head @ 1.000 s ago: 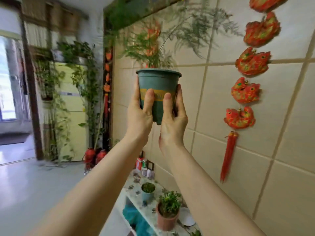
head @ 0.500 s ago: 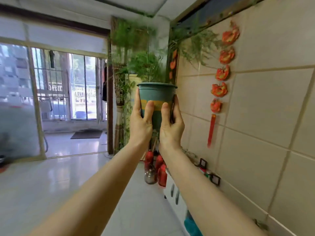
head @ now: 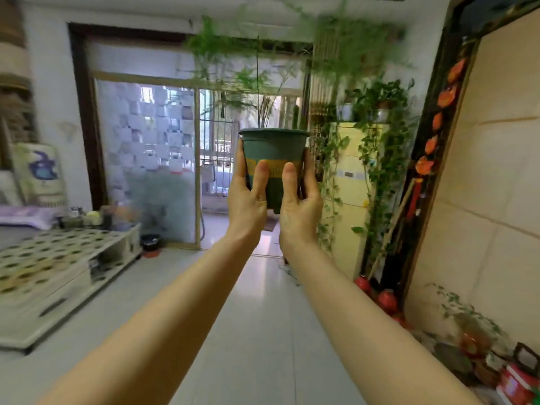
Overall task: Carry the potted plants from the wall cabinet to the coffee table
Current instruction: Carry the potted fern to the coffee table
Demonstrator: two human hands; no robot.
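Note:
A dark green plastic pot [head: 274, 147] with a yellow band is held upright at arm's length in the middle of the view. Thin feathery fronds [head: 257, 71] rise from it toward the ceiling. My left hand [head: 247, 197] clasps its left side, thumb on the front. My right hand [head: 299, 200] clasps its right side the same way. A low table [head: 55, 267] with a dotted cover stands at the left. The wall cabinet top with small pots [head: 476, 343] shows at the lower right, blurred.
A glass sliding door [head: 152, 159] and an open doorway lie straight ahead. A yellow cabinet [head: 350, 182] draped with trailing vines stands right of the pot. Red ornaments [head: 438, 124] hang on the tiled wall at the right. Pale tiled floor [head: 257, 331] runs between table and wall.
The view has swung left, away from the tiled wall toward the room. The low table has come into sight at the left. Both hands keep the same hold on the pot.

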